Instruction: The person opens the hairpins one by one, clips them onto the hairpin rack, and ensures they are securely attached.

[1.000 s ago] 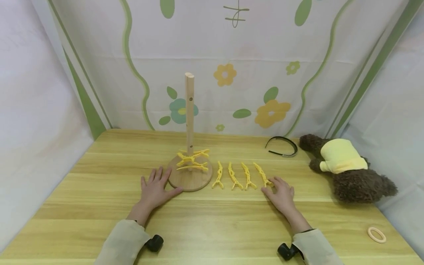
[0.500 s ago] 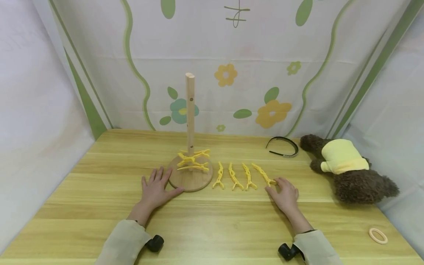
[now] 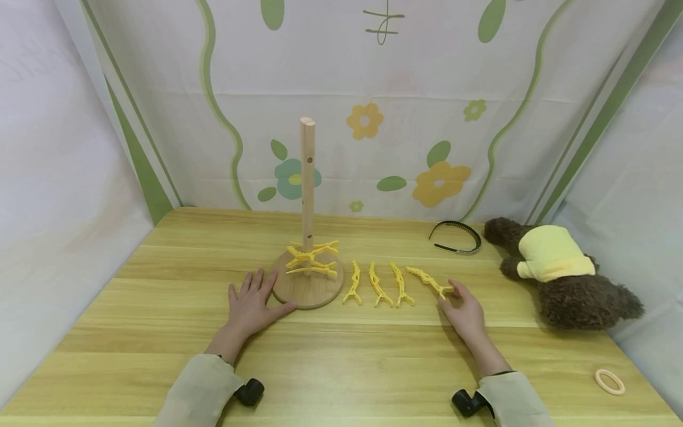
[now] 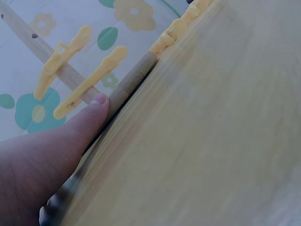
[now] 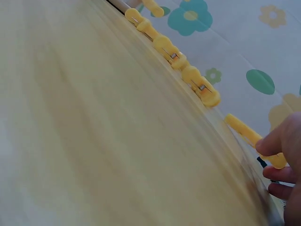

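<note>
Head view: yellow clip (image 3: 428, 278) pinched at forked end by right hand (image 3: 466, 313), just right of three clips (image 3: 376, 283), long axis slanted leftward and away, postward. Round base (image 3: 299, 293) touched by spread left hand (image 3: 253, 305). Left wrist: nothing seen gripped. Right wrist: thumb-and-finger pinch shown.

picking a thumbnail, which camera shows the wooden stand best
The head view: the wooden stand shows top to bottom, post and round base. Left wrist catches only the base's edge and part of the post; right wrist, at most a sliver.
</note>
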`<move>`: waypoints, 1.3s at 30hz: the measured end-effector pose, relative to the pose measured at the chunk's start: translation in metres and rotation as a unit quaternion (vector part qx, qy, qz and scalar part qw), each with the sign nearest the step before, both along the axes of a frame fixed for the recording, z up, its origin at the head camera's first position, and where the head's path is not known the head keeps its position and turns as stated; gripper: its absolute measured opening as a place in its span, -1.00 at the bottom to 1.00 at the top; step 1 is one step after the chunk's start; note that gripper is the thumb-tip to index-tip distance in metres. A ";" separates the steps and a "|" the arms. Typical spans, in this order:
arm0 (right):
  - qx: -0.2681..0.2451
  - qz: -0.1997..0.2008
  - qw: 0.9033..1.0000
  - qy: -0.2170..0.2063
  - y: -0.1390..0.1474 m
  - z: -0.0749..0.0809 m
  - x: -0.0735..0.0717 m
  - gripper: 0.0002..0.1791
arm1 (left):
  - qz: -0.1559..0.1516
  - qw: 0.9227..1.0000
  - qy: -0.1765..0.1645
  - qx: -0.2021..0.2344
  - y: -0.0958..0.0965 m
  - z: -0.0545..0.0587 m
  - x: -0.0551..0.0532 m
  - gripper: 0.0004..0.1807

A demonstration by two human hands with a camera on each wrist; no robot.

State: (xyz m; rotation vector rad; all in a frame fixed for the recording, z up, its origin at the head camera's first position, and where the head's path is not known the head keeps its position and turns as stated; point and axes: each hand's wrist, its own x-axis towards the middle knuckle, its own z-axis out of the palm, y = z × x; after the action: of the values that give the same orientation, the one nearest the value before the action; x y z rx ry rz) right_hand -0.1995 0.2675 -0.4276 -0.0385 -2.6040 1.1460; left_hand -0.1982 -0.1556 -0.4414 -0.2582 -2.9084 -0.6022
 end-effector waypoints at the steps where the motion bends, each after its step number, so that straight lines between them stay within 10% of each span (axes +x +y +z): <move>1: 0.002 0.004 1.000 -0.002 0.001 0.001 0.000 -0.49 | 0.000 1.000 0.000 0.000 0.000 0.000 0.000 0.02; 22: 0.116 0.141 0.983 0.030 0.009 0.060 -0.020 -0.58 | -0.002 1.000 0.004 -0.006 -0.001 -0.002 -0.001 0.02; 39: 0.082 0.228 0.964 0.110 -0.096 0.094 -0.065 -0.71 | -0.001 1.000 0.008 -0.004 -0.001 -0.001 0.000 0.00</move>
State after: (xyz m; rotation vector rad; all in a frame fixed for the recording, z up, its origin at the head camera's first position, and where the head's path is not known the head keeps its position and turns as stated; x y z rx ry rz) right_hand -0.2646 0.1714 -0.3331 0.7149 -2.5598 0.9895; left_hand -0.1986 -0.1567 -0.4425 -0.2669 -2.8964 -0.5866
